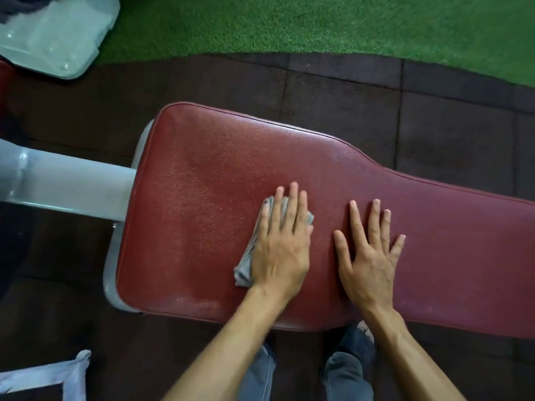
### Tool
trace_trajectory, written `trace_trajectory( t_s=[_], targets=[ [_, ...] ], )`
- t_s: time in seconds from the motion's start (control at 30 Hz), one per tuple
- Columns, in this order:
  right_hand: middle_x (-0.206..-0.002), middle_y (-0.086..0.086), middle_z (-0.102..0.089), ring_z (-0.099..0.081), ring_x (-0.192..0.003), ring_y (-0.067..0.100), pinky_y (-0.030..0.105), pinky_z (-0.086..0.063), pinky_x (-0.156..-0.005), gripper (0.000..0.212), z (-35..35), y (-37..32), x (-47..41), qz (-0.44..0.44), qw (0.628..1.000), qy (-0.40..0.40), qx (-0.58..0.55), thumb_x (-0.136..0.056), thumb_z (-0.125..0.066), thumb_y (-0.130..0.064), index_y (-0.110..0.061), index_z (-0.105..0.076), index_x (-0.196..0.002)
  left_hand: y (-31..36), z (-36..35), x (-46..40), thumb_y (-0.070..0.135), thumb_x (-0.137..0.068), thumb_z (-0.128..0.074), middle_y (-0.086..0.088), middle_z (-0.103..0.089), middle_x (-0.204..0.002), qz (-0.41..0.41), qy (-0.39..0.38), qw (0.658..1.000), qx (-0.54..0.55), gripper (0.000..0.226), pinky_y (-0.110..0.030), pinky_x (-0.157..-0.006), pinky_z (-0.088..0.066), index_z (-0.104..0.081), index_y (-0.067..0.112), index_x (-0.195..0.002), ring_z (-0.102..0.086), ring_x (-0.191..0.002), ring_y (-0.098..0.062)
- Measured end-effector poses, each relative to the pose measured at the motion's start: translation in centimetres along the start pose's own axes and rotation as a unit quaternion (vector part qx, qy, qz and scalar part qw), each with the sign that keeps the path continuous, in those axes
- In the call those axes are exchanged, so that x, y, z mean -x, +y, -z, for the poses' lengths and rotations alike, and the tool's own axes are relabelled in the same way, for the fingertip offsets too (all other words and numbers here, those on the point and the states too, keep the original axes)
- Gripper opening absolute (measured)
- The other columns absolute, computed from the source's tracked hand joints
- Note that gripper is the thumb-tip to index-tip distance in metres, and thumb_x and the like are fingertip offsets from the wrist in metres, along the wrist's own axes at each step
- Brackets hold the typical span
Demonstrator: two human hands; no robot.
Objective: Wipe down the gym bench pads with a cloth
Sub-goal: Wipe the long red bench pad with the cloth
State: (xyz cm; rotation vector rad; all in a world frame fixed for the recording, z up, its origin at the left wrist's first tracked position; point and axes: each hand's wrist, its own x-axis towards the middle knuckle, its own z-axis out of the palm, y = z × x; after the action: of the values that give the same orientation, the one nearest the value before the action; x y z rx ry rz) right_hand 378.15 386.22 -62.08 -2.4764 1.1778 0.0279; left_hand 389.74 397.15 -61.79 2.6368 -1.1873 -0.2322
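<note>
**Wiping under way on the wide end of the pad**

Your left hand (pixel 279 244) lies flat, fingers (pixel 293 204) stretched out and close together, pressing the grey cloth (pixel 246 264) onto the red bench pad (pixel 220 180) rather than gripping it. The cloth pokes out left of and beneath those fingers. Left of the cloth, the wide end looks speckled and dull, so I judge much is left there. Your right hand (pixel 369 250) rests splayed and empty just beside the left. The pad's long axis runs left to right, narrowing rightward beyond your right fingers; that stretch seems untouched, though I cannot tell.
</note>
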Motion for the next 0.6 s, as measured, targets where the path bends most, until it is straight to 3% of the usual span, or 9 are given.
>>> trace_trajectory(
  t_s=[0.1,0.2,0.3,0.43,0.53,0.6],
  targets=[
    [-0.166,-0.006,0.006,0.010,-0.153,0.019,0.064,0.000,-0.119,0.064,0.5,1.9,-0.4,0.018,0.999,-0.011,0.024,-0.096,-0.026,-0.062,-0.041,-0.011,-0.155,-2.4,0.8,-7.1,0.031,-0.106,-0.026,-0.010,-0.015,-0.167,-0.034,0.015,0.999,-0.015,0.056,-0.049,-0.124,-0.017,-0.018,0.011,-0.158,-0.012,-0.154,-0.030],
    [-0.166,-0.005,0.007,0.011,-0.153,0.019,0.062,0.003,-0.119,0.065,0.5,2.4,-0.4,0.029,0.999,-0.013,0.021,-0.096,-0.029,-0.063,-0.041,-0.010,-0.155,-7.6,3.3,-9.9,0.034,-0.107,-0.021,-0.007,-0.007,-0.168,0.038,0.025,0.999,-0.022,0.057,-0.045,-0.126,-0.005,-0.010,0.015,-0.160,-0.005,-0.155,-0.026],
    [-0.166,-0.003,0.007,0.011,-0.153,0.019,0.059,0.004,-0.120,0.067,0.5,2.8,-0.2,0.026,1.000,-0.006,0.002,-0.096,-0.029,-0.063,-0.039,-0.011,-0.156,-9.4,4.3,-5.5,0.035,-0.108,-0.018,-0.008,-0.001,-0.168,0.093,0.025,0.995,-0.035,0.058,-0.045,-0.127,-0.004,-0.005,0.013,-0.160,0.001,-0.156,-0.026],
    [-0.167,-0.002,0.006,0.010,-0.153,0.020,0.060,0.002,-0.121,0.067,1.2,5.5,0.6,0.004,1.000,-0.011,-0.012,-0.096,-0.029,-0.062,-0.038,-0.013,-0.156,-2.0,1.5,4.3,0.032,-0.107,-0.021,-0.011,-0.001,-0.168,0.106,-0.010,0.994,-0.032,0.060,-0.049,-0.126,-0.013,-0.006,0.008,-0.159,0.000,-0.155,-0.029],
    [-0.166,-0.003,0.006,0.010,-0.153,0.019,0.062,-0.002,-0.120,0.066,2.2,9.1,1.8,-0.015,1.000,-0.011,-0.005,-0.095,-0.028,-0.062,-0.039,-0.012,-0.155,6.3,-1.8,6.0,0.031,-0.106,-0.026,-0.013,-0.010,-0.167,0.006,-0.021,0.999,-0.033,0.058,-0.050,-0.123,-0.022,-0.016,0.007,-0.158,-0.008,-0.155,-0.032],
    [-0.166,-0.003,0.006,0.010,-0.153,0.020,0.063,-0.003,-0.119,0.067,2.8,11.6,2.1,-0.016,1.000,-0.017,0.009,-0.095,-0.026,-0.063,-0.040,-0.012,-0.155,10.5,-3.6,1.7,0.029,-0.106,-0.032,-0.013,-0.017,-0.165,-0.063,-0.002,0.998,-0.027,0.055,-0.049,-0.123,-0.022,-0.024,0.007,-0.156,-0.014,-0.154,-0.032]
  ],
)
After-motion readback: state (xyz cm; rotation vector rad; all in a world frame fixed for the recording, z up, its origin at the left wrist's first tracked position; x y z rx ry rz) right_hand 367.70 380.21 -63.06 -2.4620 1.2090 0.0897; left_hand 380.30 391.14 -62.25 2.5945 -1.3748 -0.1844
